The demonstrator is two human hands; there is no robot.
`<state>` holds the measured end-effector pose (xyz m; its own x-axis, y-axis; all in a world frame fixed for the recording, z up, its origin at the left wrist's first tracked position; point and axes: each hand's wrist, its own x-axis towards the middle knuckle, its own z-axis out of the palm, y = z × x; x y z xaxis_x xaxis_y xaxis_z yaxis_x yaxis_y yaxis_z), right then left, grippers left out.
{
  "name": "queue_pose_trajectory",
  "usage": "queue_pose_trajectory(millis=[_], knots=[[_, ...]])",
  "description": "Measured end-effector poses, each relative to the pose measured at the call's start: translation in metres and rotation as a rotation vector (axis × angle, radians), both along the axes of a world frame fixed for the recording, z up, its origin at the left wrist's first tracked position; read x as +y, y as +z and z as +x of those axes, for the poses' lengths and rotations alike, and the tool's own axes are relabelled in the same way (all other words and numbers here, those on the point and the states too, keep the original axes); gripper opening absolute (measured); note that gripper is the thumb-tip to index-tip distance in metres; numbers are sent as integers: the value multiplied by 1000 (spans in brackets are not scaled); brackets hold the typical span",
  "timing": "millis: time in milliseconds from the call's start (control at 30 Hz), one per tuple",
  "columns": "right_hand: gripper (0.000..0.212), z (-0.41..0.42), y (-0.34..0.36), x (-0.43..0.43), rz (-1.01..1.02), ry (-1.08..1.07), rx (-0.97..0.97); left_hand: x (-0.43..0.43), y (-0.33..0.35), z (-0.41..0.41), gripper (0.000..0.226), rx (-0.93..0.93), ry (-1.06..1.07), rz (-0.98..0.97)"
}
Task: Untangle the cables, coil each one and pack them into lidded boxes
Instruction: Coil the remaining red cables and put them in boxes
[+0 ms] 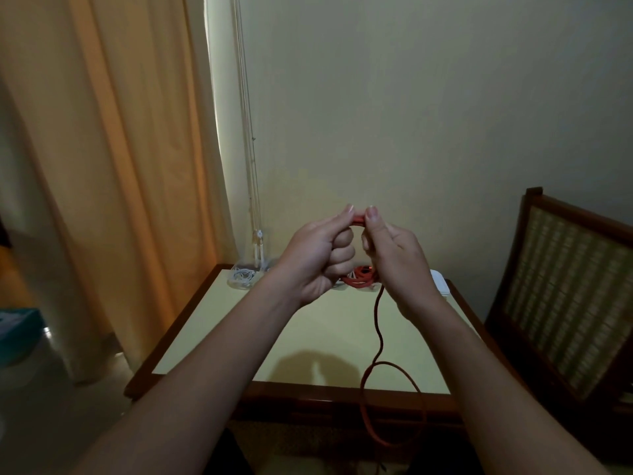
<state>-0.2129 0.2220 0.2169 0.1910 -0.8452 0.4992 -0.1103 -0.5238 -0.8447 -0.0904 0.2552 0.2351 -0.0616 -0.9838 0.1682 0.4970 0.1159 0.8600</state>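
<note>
Both hands are raised above the table (308,347). My left hand (318,258) and my right hand (394,258) pinch the same red cable (378,334) between thumb and fingers, side by side at its top. From my right hand the cable hangs down, snakes across the table top and loops over the front edge toward my lap. At the far edge of the table lies a coiled red cable (359,277), partly hidden behind my hands. A clear box (243,276) with white cables in it stands at the far left corner.
A white box (440,282) sits at the far right of the table, partly behind my right wrist. A wooden chair with a woven back (561,293) stands to the right. Curtains (113,166) and blind cords hang on the left, a plain wall behind.
</note>
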Motion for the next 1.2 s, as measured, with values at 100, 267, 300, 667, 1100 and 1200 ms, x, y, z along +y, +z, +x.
queue_pose_trajectory(millis=[100, 267, 300, 667, 1100, 1200], knots=[[50, -3, -1, -1, 20, 58, 0, -1, 1, 3, 30, 57, -27, 43], [43, -21, -10, -15, 101, 55, -40, -10, 2, 28, 26, 307, -41, 149], [42, -27, -13, -18, 115, 50, -37, -12, 3, 36, 22, 350, -22, 160], [27, -75, -49, -43, 74, -111, 195, -16, 17, 90, 25, 623, 384, 131], [36, -34, -25, -22, -489, -170, 498, -20, -20, 1, 35, -730, 604, -243], [36, -33, -20, -22, -444, -180, 366, -16, -21, -5, 29, -807, 495, -238]])
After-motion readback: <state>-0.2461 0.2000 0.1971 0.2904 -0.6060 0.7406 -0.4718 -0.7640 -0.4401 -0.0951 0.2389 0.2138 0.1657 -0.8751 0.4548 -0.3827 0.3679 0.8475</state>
